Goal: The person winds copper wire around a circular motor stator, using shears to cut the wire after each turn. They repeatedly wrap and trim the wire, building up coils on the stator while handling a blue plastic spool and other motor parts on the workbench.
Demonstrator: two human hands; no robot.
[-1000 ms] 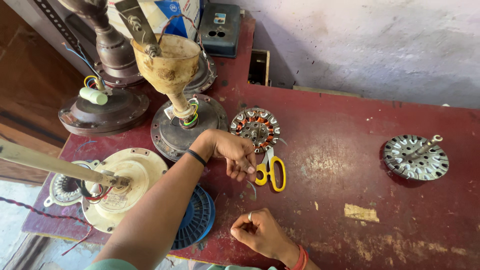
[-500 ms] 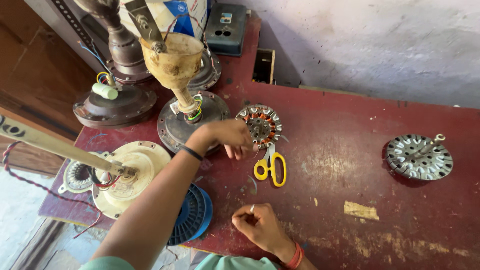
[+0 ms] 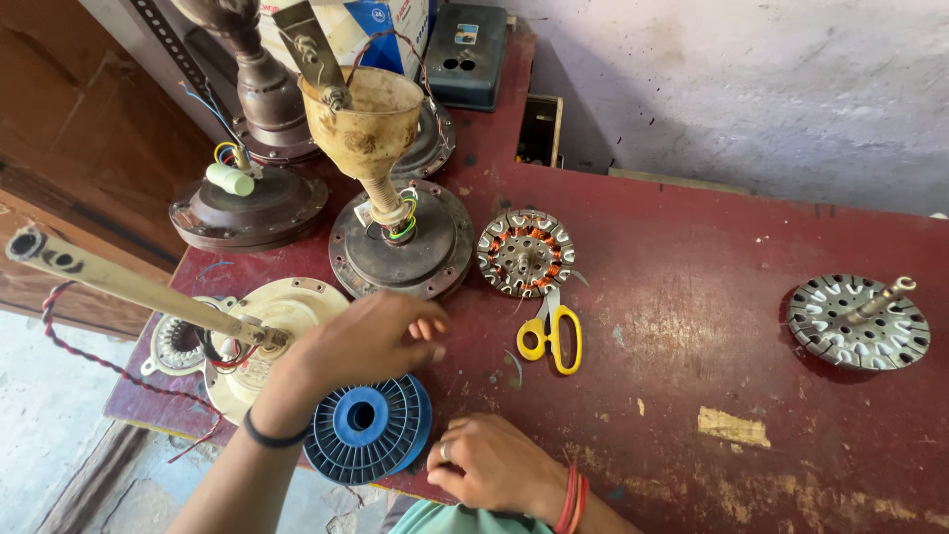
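At the worktop's (image 3: 712,326) far edge a white-and-blue box (image 3: 371,25) is seen. Over the blue ribbed spool (image 3: 366,427) at the near edge, the left hand (image 3: 366,341) is held loosely open; the right hand (image 3: 491,465) is curled, its grip hidden.

Our left hand (image 3: 371,341) blurs at its fingers (image 3: 427,328), so we cannot tell what they touch. It hides part of the blue spool (image 3: 368,427). Our right hand (image 3: 491,463) covers whatever it pinches. The desk (image 3: 692,326) runs off the right edge.
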